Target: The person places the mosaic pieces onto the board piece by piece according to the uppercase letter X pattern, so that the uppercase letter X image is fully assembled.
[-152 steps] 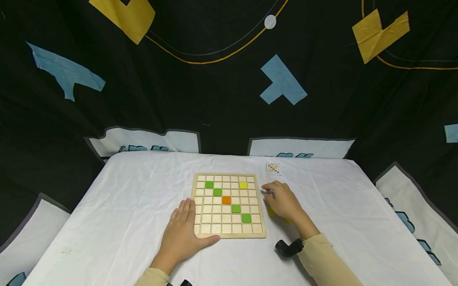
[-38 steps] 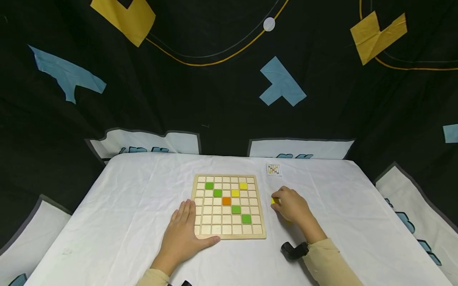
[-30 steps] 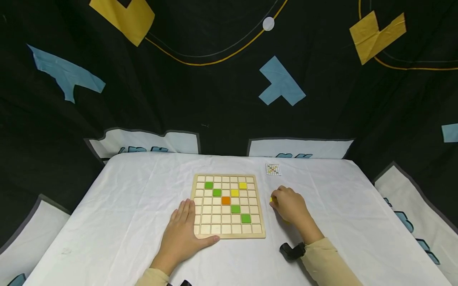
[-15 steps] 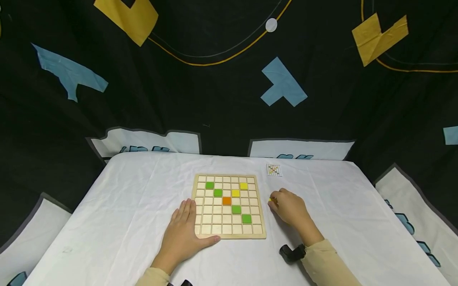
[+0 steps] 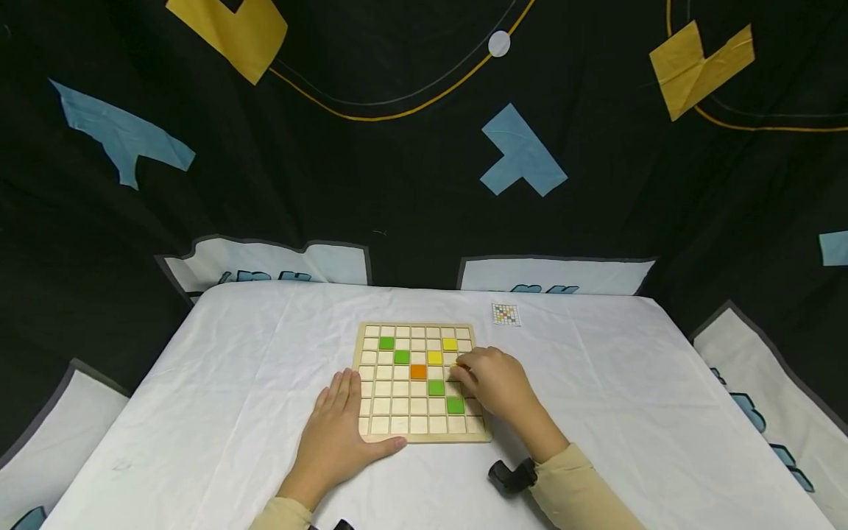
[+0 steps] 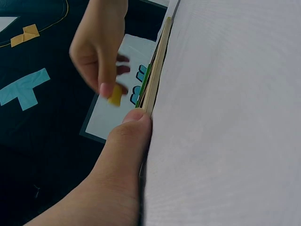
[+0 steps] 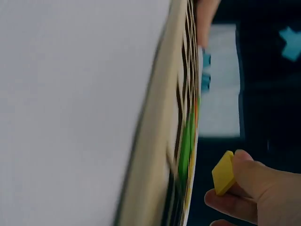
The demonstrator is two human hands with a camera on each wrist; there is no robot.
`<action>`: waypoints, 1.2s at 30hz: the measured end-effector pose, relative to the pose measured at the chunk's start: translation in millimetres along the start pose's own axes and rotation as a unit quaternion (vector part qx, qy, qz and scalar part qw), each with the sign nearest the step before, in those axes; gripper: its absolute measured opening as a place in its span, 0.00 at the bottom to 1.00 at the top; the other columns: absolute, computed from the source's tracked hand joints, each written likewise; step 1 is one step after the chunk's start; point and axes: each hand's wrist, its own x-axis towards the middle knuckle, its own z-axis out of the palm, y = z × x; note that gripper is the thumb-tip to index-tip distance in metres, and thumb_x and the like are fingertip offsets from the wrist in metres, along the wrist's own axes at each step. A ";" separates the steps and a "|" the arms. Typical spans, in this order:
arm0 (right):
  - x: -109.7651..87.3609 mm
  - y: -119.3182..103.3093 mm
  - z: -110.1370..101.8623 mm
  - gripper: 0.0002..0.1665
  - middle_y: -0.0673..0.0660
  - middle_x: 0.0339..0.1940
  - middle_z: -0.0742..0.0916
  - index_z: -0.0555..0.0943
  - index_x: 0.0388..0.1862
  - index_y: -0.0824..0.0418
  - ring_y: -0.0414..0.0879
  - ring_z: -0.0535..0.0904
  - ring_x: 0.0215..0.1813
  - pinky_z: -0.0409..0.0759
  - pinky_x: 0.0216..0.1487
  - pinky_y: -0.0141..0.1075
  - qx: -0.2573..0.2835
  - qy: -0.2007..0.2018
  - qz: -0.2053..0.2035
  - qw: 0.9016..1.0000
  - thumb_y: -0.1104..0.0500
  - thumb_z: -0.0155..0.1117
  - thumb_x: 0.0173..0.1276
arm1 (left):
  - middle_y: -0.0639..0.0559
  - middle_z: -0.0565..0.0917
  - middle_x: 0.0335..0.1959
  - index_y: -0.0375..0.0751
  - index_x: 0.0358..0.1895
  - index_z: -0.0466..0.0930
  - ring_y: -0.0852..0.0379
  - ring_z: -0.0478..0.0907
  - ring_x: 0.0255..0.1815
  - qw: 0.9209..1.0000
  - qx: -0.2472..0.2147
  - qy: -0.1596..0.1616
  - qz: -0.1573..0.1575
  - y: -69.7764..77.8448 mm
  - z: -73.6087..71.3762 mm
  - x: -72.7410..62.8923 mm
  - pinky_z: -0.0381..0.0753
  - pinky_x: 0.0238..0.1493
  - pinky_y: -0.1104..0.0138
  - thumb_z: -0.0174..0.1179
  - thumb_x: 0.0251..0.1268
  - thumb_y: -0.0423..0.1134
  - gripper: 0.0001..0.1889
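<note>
A wooden grid board [image 5: 437,439] lies on the white cloth, its cells mostly pale. Several green tiles [image 5: 455,405], an orange tile [image 5: 418,372] and two yellow tiles [image 5: 434,358] are set in its cells. My left hand [image 5: 334,442] rests along the board's left edge with straight fingers, the thumb stretched along the near edge. Over the board's right side, my right hand [image 5: 497,386] pinches another yellow tile [image 7: 223,173] between thumb and fingers. Both wrist views show that tile held above the board's surface; in the head view the fingers mostly hide it.
A small printed card [image 5: 506,314] with a coloured grid lies beyond the board's far right corner. A black curved wrist mount [image 5: 512,477] sits under the right sleeve. Behind the white-covered table [image 5: 265,346] hangs a dark patterned curtain [image 5: 397,191].
A second yellow tile has appeared on the board since the oldest frame. My right hand took another yellow tile from the cloth and moved left over the board. The left hand stays put.
</note>
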 end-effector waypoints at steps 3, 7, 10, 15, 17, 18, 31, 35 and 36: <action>2.8 -19.4 6.4 0.12 0.46 0.29 0.88 0.88 0.33 0.54 0.41 0.82 0.32 0.83 0.35 0.36 -0.006 0.016 -0.056 0.998 0.46 0.69 0.66 | 0.33 0.54 0.79 0.26 0.76 0.50 0.39 0.50 0.81 1.000 0.004 0.001 0.001 -0.2 -0.3 0.0 0.52 0.80 0.47 0.56 0.41 0.85 0.72; 6.0 -42.3 12.8 0.12 0.44 0.28 0.88 0.87 0.33 0.52 0.39 0.81 0.31 0.82 0.34 0.34 0.004 0.012 -0.091 0.996 0.46 0.68 0.66 | 0.33 0.55 0.79 0.26 0.76 0.51 0.39 0.50 0.81 1.000 0.004 0.003 0.003 0.2 -0.6 -0.1 0.53 0.79 0.47 0.56 0.41 0.85 0.71; 8.9 -54.5 16.2 0.11 0.43 0.28 0.87 0.86 0.32 0.51 0.39 0.79 0.30 0.80 0.32 0.33 -0.003 0.001 -0.106 0.994 0.46 0.67 0.68 | 0.33 0.56 0.78 0.26 0.76 0.51 0.39 0.51 0.81 1.000 0.006 0.006 0.005 0.4 -0.2 -0.2 0.53 0.79 0.47 0.56 0.41 0.85 0.71; 13.4 -68.1 24.0 0.11 0.44 0.28 0.85 0.86 0.31 0.49 0.39 0.77 0.28 0.77 0.29 0.31 -0.060 -0.013 -0.122 0.991 0.45 0.66 0.68 | 0.33 0.56 0.78 0.26 0.76 0.52 0.39 0.51 0.81 1.000 0.010 0.010 0.007 0.1 0.1 -0.2 0.54 0.79 0.47 0.56 0.41 0.85 0.71; 14.1 -72.4 26.9 0.11 0.44 0.28 0.85 0.86 0.30 0.49 0.40 0.76 0.28 0.76 0.28 0.32 -0.082 -0.017 -0.125 0.989 0.45 0.67 0.67 | 0.33 0.57 0.78 0.25 0.76 0.52 0.39 0.51 0.81 1.000 0.011 0.010 0.007 0.0 0.2 0.0 0.54 0.79 0.47 0.56 0.41 0.85 0.71; 14.3 -74.1 28.1 0.12 0.44 0.28 0.84 0.86 0.30 0.49 0.40 0.76 0.28 0.77 0.28 0.33 -0.094 -0.018 -0.126 0.987 0.45 0.67 0.67 | 0.33 0.57 0.78 0.25 0.76 0.52 0.39 0.51 0.81 1.000 0.011 0.010 0.007 0.0 0.2 0.1 0.54 0.79 0.47 0.56 0.41 0.85 0.71; 18.4 -84.9 34.5 0.12 0.46 0.33 0.83 0.84 0.33 0.51 0.42 0.78 0.33 0.80 0.31 0.33 -0.117 -0.029 -0.095 0.988 0.45 0.70 0.64 | 0.33 0.57 0.78 0.25 0.76 0.53 0.39 0.52 0.81 1.000 0.003 0.012 0.006 -0.5 0.6 -0.1 0.54 0.79 0.47 0.56 0.41 0.84 0.71; 20.1 -85.3 36.0 0.12 0.46 0.33 0.82 0.84 0.35 0.51 0.42 0.79 0.34 0.80 0.31 0.34 -0.112 -0.033 -0.082 0.990 0.45 0.70 0.65 | 0.33 0.57 0.78 0.25 0.76 0.53 0.39 0.52 0.81 1.000 0.003 0.011 0.005 -0.4 0.8 0.0 0.54 0.79 0.47 0.57 0.41 0.84 0.71; 20.5 -85.1 36.2 0.12 0.45 0.33 0.81 0.84 0.35 0.51 0.41 0.79 0.34 0.80 0.30 0.33 -0.107 -0.034 -0.078 0.991 0.45 0.70 0.65 | 0.32 0.57 0.78 0.25 0.76 0.53 0.39 0.52 0.81 1.000 0.004 0.011 0.006 -0.4 0.9 0.0 0.54 0.79 0.47 0.57 0.41 0.84 0.71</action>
